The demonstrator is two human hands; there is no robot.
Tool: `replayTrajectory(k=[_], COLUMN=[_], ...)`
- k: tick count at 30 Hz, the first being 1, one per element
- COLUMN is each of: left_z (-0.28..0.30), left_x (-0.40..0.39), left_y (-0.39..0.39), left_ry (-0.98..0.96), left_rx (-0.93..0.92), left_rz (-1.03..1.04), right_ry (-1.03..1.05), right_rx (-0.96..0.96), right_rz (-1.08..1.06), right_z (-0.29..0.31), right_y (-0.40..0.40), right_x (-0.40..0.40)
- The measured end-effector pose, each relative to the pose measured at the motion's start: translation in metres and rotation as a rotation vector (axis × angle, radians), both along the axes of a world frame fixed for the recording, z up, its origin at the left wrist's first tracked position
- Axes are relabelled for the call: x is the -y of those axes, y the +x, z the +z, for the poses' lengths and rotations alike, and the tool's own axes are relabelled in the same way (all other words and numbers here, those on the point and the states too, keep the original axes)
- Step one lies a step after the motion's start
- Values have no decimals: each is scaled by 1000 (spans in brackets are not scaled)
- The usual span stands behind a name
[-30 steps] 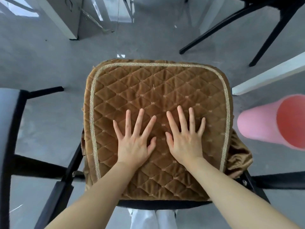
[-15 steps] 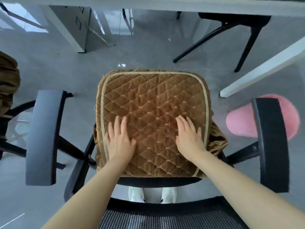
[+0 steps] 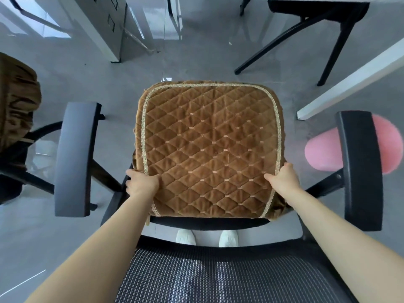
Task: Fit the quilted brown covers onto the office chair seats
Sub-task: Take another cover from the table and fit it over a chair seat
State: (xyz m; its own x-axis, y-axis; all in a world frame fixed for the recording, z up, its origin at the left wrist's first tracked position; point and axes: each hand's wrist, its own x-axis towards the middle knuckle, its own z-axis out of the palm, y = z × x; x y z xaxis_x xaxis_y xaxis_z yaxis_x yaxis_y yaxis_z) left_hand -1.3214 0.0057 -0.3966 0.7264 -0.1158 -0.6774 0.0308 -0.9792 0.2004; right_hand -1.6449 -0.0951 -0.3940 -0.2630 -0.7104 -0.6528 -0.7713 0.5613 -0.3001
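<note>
A quilted brown cover [image 3: 207, 147] with a beige braid border lies over the seat of a black office chair, seen from behind the mesh backrest [image 3: 218, 276]. A strip of bare black seat [image 3: 207, 223] shows at the near edge. My left hand [image 3: 141, 182] grips the cover's left edge near the back corner, fingers curled under it. On the opposite side my right hand [image 3: 283, 179] grips the right edge the same way. Loose brown skirt fabric bunches below my right wrist.
Padded armrests stand at the left [image 3: 75, 158] and right [image 3: 360, 167] of the seat. Another chair with a brown cover [image 3: 15, 101] is at far left. A pink stool [image 3: 323, 149], a white desk leg [image 3: 349, 79], a black chair [image 3: 306, 29] and a cabinet [image 3: 102, 25] surround it.
My hands slid from lying flat on the middle of the cover outward to its left and right edges and now grip them. The view pulled back, showing the backrest and armrests.
</note>
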Motion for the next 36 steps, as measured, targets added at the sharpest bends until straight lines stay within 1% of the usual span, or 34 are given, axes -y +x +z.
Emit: replayTrajectory(k=[2,5,10,13,14,16,18,20,22,24,27,30,33,36], left_z=[3,11,12,17,19,22,20,17,12,7,3,7,14,14], left_x=[0,-4,-24,-24,-20,-5,15,34,50,62,64,56,46,44], left_y=[-3,-6,-5,-8,-8,-4,4,15,27,36,42,35,28,30], left_ry=[62,151,251,306,283,169,37,-60,-124,-171,-181,-97,-77,-132], left_rx=[22,18,-36,0,31,64,60,61,28,-49,-68,-7,-1,10], left_rz=[-48,-101,-253,-437,-505,-551,-522,-432,-286,-172,-105,-69,-68,-119], right_ry=[4,69,183,212,212,178,120,90,99,120,123,63,9,102], right_rx=[-70,-156,-284,-347,-332,-279,-238,-200,-124,-58,-66,-153,-159,-210], right_rz=[85,145,242,347,350,309,240,168,63,-36,-133,-73,34,103], right_z=[3,11,15,18,19,19,19,19,15,10,5,10,17,15], right_y=[0,0,0,2,4,10,17,24,29,31,37,45,40,26], right_x=[1,-2,-21,-15,-8,10,35,57,76,87,95,95,84,81])
